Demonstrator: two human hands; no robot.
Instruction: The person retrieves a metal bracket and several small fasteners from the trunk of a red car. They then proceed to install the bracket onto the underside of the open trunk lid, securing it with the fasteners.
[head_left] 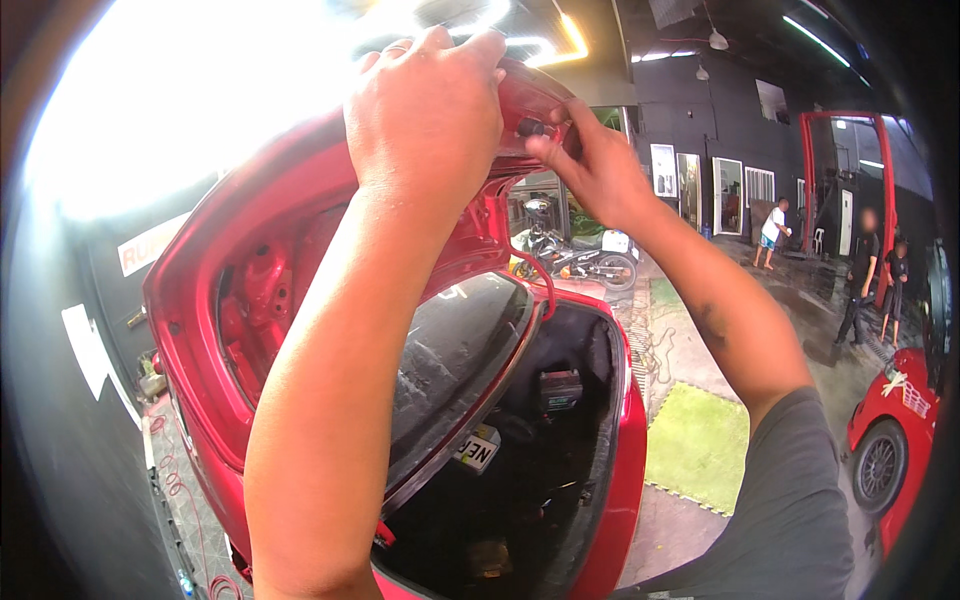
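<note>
A red car's trunk lid [190, 290] stands raised before me, its inner side facing me. High up, my left hand [425, 115] is closed over the lid's upper edge, with its fingertips hidden behind it. My right hand [600, 165] is at the lid's corner, thumb and fingers curved round a small black cylindrical part [532, 127] on the red metal. Its kind is too small to tell. Below the lid lies the open trunk [540, 470], lined in black, with a dark battery-like box [560, 388] and a number plate [478, 450] inside.
A motorcycle [590, 262] stands behind the car. Green foam mats [695, 445] lie on the floor to the right. Another red car [890, 440] is at the far right, and several people [865, 270] stand further back. A red hose [175, 470] lies at left.
</note>
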